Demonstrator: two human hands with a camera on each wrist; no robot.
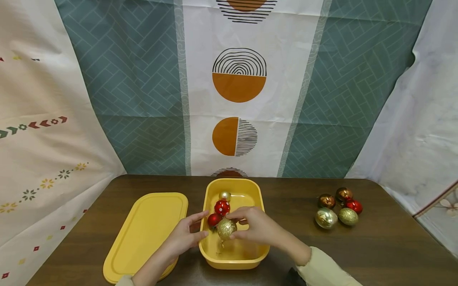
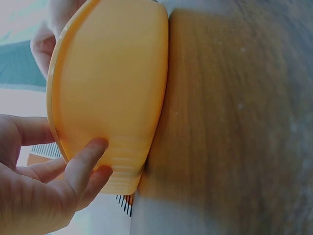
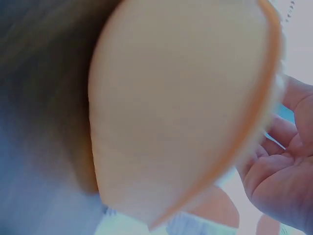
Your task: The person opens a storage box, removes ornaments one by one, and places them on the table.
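Observation:
In the head view a yellow plastic container (image 1: 247, 260) stands in the middle of the table. My right hand (image 1: 255, 224) reaches over its right rim and pinches a gold glitter bauble (image 1: 227, 229) between thumb and fingers. A plain red bauble (image 1: 214, 220), a red bauble with white dots (image 1: 222, 207) and a small pale gold bauble (image 1: 224, 196) lie in the container. My left hand (image 1: 184, 234) is at the left rim, fingers extended. The left wrist view has its fingertips (image 2: 93, 147) against the outer wall. In the right wrist view the container hides the held bauble.
Left of the container lies a flat yellow lid (image 1: 150, 230). Several more baubles sit grouped at the table's right, among them a shiny gold one (image 1: 326, 218), a gold glitter one (image 1: 348, 216), a red one (image 1: 354, 205) and a brown one (image 1: 327, 201). Behind the table hangs a patterned curtain (image 1: 143, 79).

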